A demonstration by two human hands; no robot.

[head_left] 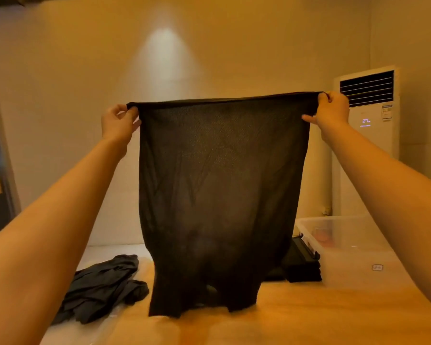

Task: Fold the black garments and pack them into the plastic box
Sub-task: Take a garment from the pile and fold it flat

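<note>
Black garment (217, 195) hangs with its hem brushing the table (309, 314) below both hands. Left hand (118, 124) and right hand (331, 110) each pinch a top corner, fingers curled, stretching it taut between them. Beyond, below the right hand, stands the plastic box (353, 265).

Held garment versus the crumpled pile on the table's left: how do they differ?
The held garment hangs spread out, pinched at its top corners by the left hand and right hand; the crumpled pile lies bunched on the table, untouched. The held garment looks black and sheer, the crumpled pile greyer and opaque. Both are dark fabric, not yet folded.
</note>
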